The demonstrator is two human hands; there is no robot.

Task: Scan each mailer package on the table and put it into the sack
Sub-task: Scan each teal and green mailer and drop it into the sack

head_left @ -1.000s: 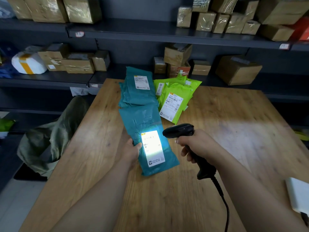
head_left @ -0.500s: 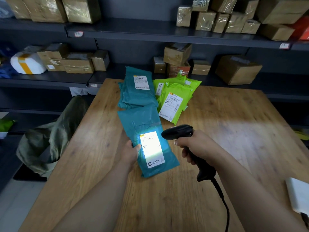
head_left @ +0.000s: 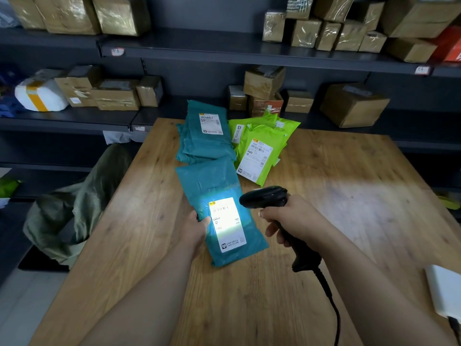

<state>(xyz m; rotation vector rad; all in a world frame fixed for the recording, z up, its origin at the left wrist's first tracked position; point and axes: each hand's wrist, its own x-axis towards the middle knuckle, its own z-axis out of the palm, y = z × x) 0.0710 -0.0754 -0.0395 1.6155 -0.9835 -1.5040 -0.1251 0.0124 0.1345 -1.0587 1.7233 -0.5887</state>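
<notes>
Head view: almost nothing has moved in the last half second. At 9 o'clock an olive sack (head_left: 74,208) slumps beside the tabletop's (head_left: 349,196) left edge. The left hand (head_left: 197,231) grips the teal mailer (head_left: 212,181) at centre, its label (head_left: 228,224) lit. Just at its 3 o'clock, the right hand (head_left: 296,221) clasps a black barcode scanner (head_left: 264,196). A teal mailer stack (head_left: 204,143) and green mailers (head_left: 259,146) lie at 12 o'clock, and a white device (head_left: 444,290) sits at 4.

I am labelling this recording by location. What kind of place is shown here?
Probably a parcel sorting or storage room. Dark shelves hold taped cardboard boxes, labelled mailers are piled on the wooden table, and the right hand aims a scanner at the teal mailer that the left hand holds.
</notes>
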